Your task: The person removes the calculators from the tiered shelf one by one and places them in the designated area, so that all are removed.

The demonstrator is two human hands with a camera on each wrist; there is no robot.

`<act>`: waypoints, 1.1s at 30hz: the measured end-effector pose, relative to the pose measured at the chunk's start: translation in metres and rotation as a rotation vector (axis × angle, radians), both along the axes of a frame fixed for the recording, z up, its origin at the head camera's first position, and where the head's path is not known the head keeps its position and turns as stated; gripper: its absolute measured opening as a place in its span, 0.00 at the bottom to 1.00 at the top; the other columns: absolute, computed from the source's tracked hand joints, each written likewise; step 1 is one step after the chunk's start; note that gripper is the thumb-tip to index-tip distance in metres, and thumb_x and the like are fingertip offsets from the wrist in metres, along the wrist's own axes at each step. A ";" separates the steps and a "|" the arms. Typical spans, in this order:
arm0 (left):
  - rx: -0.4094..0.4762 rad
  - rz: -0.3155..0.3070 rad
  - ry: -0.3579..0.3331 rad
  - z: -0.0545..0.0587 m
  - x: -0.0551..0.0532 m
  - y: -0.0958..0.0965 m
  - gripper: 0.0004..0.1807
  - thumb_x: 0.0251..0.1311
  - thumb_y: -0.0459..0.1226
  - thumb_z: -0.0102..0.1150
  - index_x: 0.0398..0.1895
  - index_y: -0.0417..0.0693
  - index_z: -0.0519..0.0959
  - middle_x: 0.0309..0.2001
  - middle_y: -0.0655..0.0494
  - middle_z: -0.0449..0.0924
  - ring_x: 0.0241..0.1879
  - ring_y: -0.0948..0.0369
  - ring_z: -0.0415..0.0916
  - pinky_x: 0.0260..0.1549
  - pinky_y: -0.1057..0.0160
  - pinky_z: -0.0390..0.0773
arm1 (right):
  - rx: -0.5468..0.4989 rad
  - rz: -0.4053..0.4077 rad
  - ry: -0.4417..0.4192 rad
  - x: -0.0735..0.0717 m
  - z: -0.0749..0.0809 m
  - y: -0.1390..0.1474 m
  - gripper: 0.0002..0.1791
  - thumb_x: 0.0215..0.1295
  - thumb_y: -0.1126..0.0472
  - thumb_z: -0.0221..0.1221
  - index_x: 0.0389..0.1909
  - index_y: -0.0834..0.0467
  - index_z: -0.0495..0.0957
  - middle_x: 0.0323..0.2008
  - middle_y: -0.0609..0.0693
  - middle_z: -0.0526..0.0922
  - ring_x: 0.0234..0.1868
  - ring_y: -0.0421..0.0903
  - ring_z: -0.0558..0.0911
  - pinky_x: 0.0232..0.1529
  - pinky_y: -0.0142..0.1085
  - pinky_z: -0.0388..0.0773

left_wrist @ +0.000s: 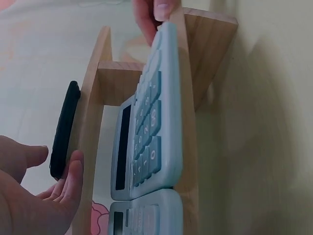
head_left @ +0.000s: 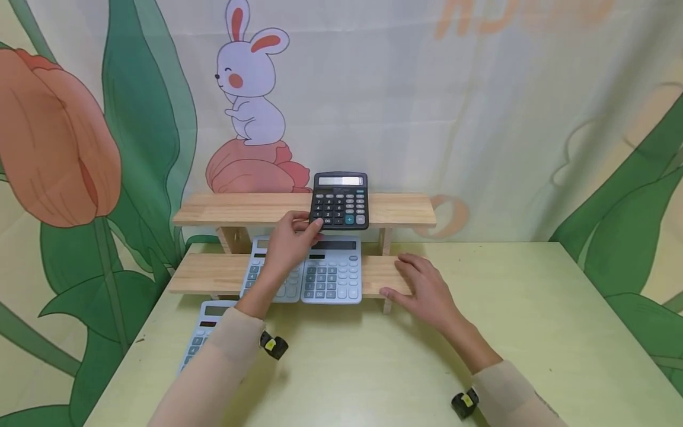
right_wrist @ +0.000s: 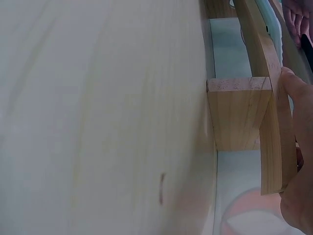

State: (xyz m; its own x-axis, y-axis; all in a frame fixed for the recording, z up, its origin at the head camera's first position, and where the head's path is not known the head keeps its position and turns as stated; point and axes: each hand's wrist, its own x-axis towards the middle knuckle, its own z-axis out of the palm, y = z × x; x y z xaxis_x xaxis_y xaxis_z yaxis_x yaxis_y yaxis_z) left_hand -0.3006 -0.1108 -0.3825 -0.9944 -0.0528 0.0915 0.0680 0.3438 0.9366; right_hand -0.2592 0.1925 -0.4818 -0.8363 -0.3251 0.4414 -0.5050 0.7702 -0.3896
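Observation:
My left hand [head_left: 290,242] pinches the lower left corner of a black calculator [head_left: 339,201], thumb on the key side and fingers beneath. That calculator lies at the upper board [head_left: 400,209] of a wooden two-tier shelf, its near edge jutting past the front. On the lower board [head_left: 208,273] two pale blue calculators sit side by side, the right one [head_left: 332,279] fully seen, the left one [head_left: 292,286] partly covered by my left hand. My right hand [head_left: 427,293] grips the lower board's right end, thumb at the front edge and fingers across the top.
Another pale blue calculator [head_left: 205,323] lies on the table left of the shelf, partly hidden by my left forearm. The pale green table [head_left: 533,308] runs up to a printed curtain [head_left: 480,118] behind the shelf. Shelf legs [right_wrist: 239,112] stand under the boards.

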 end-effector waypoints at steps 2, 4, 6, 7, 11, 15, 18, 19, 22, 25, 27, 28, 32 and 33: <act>0.046 0.001 -0.030 0.002 -0.002 0.000 0.29 0.77 0.46 0.62 0.71 0.39 0.70 0.52 0.43 0.87 0.47 0.53 0.89 0.52 0.55 0.86 | 0.004 -0.004 -0.006 0.000 -0.001 0.000 0.43 0.63 0.39 0.73 0.65 0.70 0.78 0.71 0.63 0.75 0.72 0.62 0.71 0.70 0.59 0.70; 0.085 0.000 -0.056 0.003 -0.003 -0.001 0.27 0.77 0.45 0.63 0.70 0.40 0.71 0.52 0.43 0.87 0.47 0.52 0.89 0.54 0.54 0.86 | 0.003 -0.007 -0.010 0.000 -0.001 0.000 0.44 0.62 0.39 0.73 0.66 0.69 0.78 0.71 0.63 0.75 0.72 0.62 0.71 0.71 0.59 0.70; 0.124 -0.008 -0.078 0.004 -0.004 -0.003 0.27 0.76 0.44 0.63 0.70 0.40 0.70 0.53 0.43 0.87 0.48 0.51 0.89 0.56 0.53 0.85 | 0.002 -0.009 -0.011 0.000 -0.002 0.000 0.44 0.62 0.38 0.73 0.66 0.69 0.78 0.71 0.62 0.75 0.72 0.62 0.71 0.71 0.59 0.70; 0.142 -0.018 -0.088 0.004 -0.003 -0.004 0.27 0.76 0.44 0.63 0.70 0.40 0.70 0.53 0.43 0.87 0.49 0.51 0.88 0.56 0.53 0.85 | 0.001 -0.009 -0.013 0.001 -0.002 0.000 0.44 0.62 0.38 0.73 0.66 0.69 0.78 0.71 0.62 0.75 0.72 0.62 0.71 0.71 0.59 0.70; 0.213 -0.083 -0.148 0.009 0.000 -0.011 0.29 0.77 0.44 0.62 0.72 0.38 0.69 0.57 0.42 0.85 0.53 0.52 0.86 0.58 0.57 0.83 | -0.003 -0.005 -0.012 0.001 -0.002 -0.001 0.44 0.62 0.38 0.73 0.66 0.69 0.78 0.71 0.62 0.74 0.72 0.61 0.71 0.71 0.59 0.70; 0.277 -0.172 -0.218 0.018 0.009 -0.019 0.29 0.80 0.41 0.57 0.75 0.36 0.66 0.61 0.41 0.79 0.55 0.52 0.82 0.64 0.55 0.79 | -0.005 0.000 -0.016 0.001 0.000 -0.001 0.44 0.63 0.39 0.73 0.66 0.69 0.78 0.71 0.63 0.74 0.73 0.62 0.71 0.71 0.59 0.69; 0.320 -0.225 -0.259 0.022 0.015 -0.023 0.27 0.81 0.40 0.53 0.75 0.36 0.65 0.62 0.41 0.76 0.53 0.52 0.80 0.65 0.52 0.77 | -0.004 -0.003 -0.021 0.001 0.002 0.000 0.44 0.63 0.39 0.73 0.66 0.69 0.78 0.71 0.63 0.74 0.73 0.62 0.70 0.71 0.60 0.69; 0.331 -0.237 -0.272 0.023 0.016 -0.025 0.26 0.82 0.40 0.53 0.75 0.36 0.65 0.61 0.41 0.75 0.51 0.52 0.79 0.64 0.53 0.78 | 0.000 -0.006 -0.020 0.001 0.003 0.000 0.44 0.63 0.39 0.73 0.66 0.69 0.78 0.71 0.63 0.74 0.73 0.62 0.70 0.71 0.60 0.69; 0.350 -0.259 -0.305 0.021 0.018 -0.027 0.24 0.83 0.41 0.51 0.73 0.38 0.66 0.60 0.43 0.75 0.47 0.54 0.79 0.57 0.58 0.82 | 0.011 -0.012 -0.019 0.000 0.002 0.002 0.44 0.63 0.39 0.72 0.66 0.69 0.78 0.72 0.62 0.74 0.73 0.62 0.70 0.72 0.59 0.69; 0.360 -0.259 -0.313 0.018 0.017 -0.027 0.24 0.84 0.44 0.50 0.71 0.38 0.67 0.58 0.44 0.75 0.44 0.57 0.79 0.49 0.63 0.83 | 0.013 -0.012 -0.016 -0.001 0.001 0.003 0.43 0.63 0.39 0.72 0.66 0.69 0.78 0.72 0.62 0.74 0.73 0.62 0.70 0.72 0.59 0.69; 0.369 -0.250 -0.310 0.015 0.016 -0.026 0.24 0.84 0.47 0.48 0.69 0.37 0.68 0.56 0.45 0.75 0.43 0.58 0.79 0.48 0.64 0.83 | 0.008 -0.010 -0.016 -0.002 0.000 0.003 0.43 0.63 0.39 0.72 0.66 0.69 0.78 0.71 0.62 0.74 0.73 0.62 0.70 0.71 0.59 0.69; 0.376 -0.245 -0.311 0.014 0.015 -0.025 0.25 0.85 0.48 0.47 0.68 0.37 0.68 0.56 0.45 0.75 0.43 0.58 0.79 0.49 0.64 0.82 | 0.005 -0.008 -0.017 -0.002 0.000 0.003 0.44 0.63 0.39 0.73 0.66 0.69 0.78 0.72 0.62 0.74 0.73 0.62 0.70 0.71 0.59 0.69; 0.419 -0.235 -0.311 0.007 0.013 -0.022 0.26 0.85 0.48 0.44 0.69 0.35 0.67 0.59 0.43 0.76 0.49 0.56 0.81 0.55 0.61 0.83 | 0.007 -0.003 -0.019 -0.002 -0.001 0.002 0.44 0.63 0.39 0.73 0.66 0.69 0.77 0.71 0.63 0.74 0.73 0.62 0.70 0.72 0.59 0.69; 0.434 -0.233 -0.312 0.005 0.013 -0.021 0.27 0.85 0.48 0.45 0.70 0.34 0.67 0.60 0.43 0.76 0.52 0.55 0.81 0.57 0.61 0.83 | 0.008 -0.002 -0.019 -0.002 -0.001 0.001 0.44 0.63 0.39 0.72 0.66 0.69 0.77 0.72 0.63 0.74 0.73 0.62 0.70 0.72 0.59 0.69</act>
